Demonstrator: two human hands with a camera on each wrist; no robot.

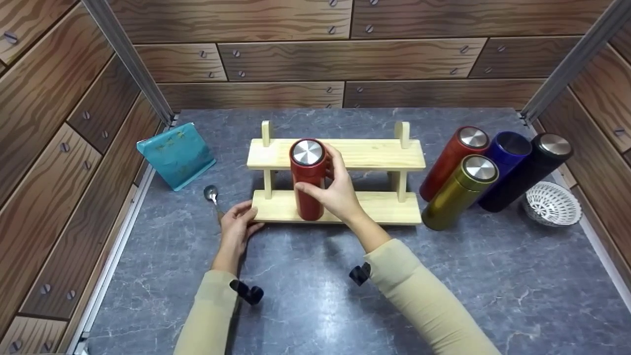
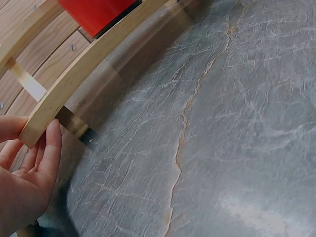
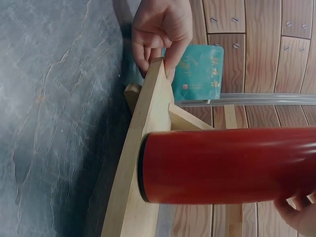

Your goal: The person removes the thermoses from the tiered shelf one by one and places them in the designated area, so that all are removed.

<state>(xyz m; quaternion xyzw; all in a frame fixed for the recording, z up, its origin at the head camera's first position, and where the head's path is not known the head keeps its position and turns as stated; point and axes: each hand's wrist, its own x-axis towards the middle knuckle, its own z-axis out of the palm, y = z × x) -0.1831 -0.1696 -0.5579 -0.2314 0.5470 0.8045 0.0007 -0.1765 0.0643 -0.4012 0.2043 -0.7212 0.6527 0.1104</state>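
A red thermos flask (image 1: 309, 197) with a silver lid stands upright on the lower board of a two-tier wooden shelf (image 1: 374, 206), left of its middle. My right hand (image 1: 337, 192) grips the flask's upper body from the right, thumb at the front. In the right wrist view the base of the flask (image 3: 197, 168) meets the board. At the shelf's left end my left hand (image 1: 236, 224) pinches the corner of the lower board, thumb above and fingers beneath, as the left hand (image 2: 34, 168) shows in the left wrist view.
To the right stand a second red flask (image 1: 451, 160), a gold flask (image 1: 453, 197), a blue flask (image 1: 505, 150) and a black flask (image 1: 527, 172). Beside them sits a white woven basket (image 1: 552, 203). At left are a teal pouch (image 1: 176, 155) and a spoon (image 1: 212, 195).
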